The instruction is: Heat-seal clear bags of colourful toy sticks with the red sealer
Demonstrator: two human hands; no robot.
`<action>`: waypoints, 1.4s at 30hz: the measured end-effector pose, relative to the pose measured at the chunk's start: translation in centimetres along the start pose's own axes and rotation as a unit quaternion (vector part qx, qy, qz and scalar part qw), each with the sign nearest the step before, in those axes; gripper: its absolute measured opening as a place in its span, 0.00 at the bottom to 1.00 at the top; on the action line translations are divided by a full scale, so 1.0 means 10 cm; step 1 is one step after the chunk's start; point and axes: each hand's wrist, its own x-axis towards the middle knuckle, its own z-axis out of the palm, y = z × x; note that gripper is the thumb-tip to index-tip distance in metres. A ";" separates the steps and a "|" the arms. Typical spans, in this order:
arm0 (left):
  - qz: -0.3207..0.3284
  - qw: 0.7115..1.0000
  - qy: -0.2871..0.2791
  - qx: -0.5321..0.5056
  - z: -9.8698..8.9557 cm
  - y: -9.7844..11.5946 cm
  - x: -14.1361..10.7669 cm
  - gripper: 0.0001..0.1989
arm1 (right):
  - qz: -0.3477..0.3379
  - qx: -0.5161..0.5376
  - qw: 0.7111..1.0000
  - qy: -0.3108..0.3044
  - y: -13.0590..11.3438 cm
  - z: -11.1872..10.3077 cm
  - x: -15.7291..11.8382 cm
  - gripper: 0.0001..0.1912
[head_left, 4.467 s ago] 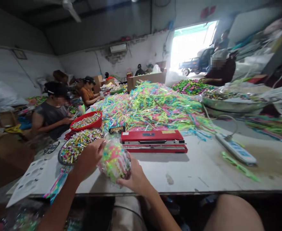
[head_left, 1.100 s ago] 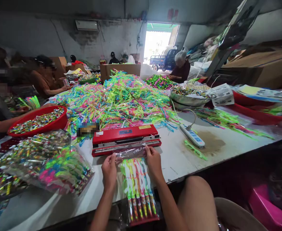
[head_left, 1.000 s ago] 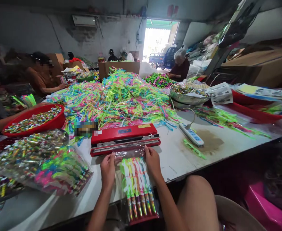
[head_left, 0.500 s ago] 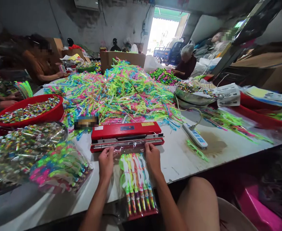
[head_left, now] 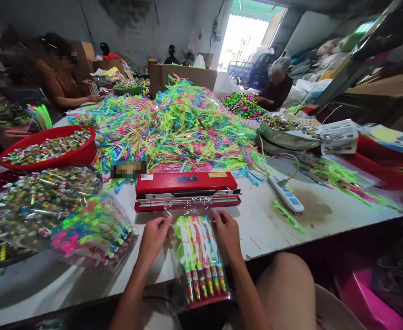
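Observation:
A clear plastic bag (head_left: pixel 201 256) holds a row of several candy-filled tubes with green, yellow, pink and blue tops. Its lower part hangs over the table's front edge. My left hand (head_left: pixel 156 231) pinches the bag's upper left corner, and my right hand (head_left: pixel 227 229) pinches the upper right one. Just beyond the bag's top edge lies a red sealing machine (head_left: pixel 187 183) with a small lit panel; its long bar is raised above the lower strip. The bag's top film reaches the machine's front edge.
Left stand a red basin (head_left: pixel 50 146), a tray of filled tubes (head_left: pixel 40 201) and a packed bag (head_left: pixel 91 233). Behind the machine spreads a colourful heap (head_left: pixel 184 119). A power strip (head_left: pixel 285 195) and metal bowl (head_left: pixel 287 140) are at right. People sit around the table.
Both hands and the bag have come back slightly from the machine, and the hands sit a little farther apart. The whole view has shifted a little.

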 end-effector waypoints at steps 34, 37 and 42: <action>0.251 0.864 -0.231 0.370 -0.47 1.33 1.06 0.13 | -0.197 -0.120 0.971 0.055 -0.50 -0.37 0.55 0.23; 0.186 0.827 -0.368 0.382 -0.40 1.55 1.47 0.07 | -0.261 -0.208 0.929 -0.159 -0.86 -0.51 1.15 0.16; 0.060 0.812 -0.402 0.418 -0.33 1.64 1.84 0.07 | -0.177 -0.282 0.804 -0.492 -1.29 -0.30 1.91 0.13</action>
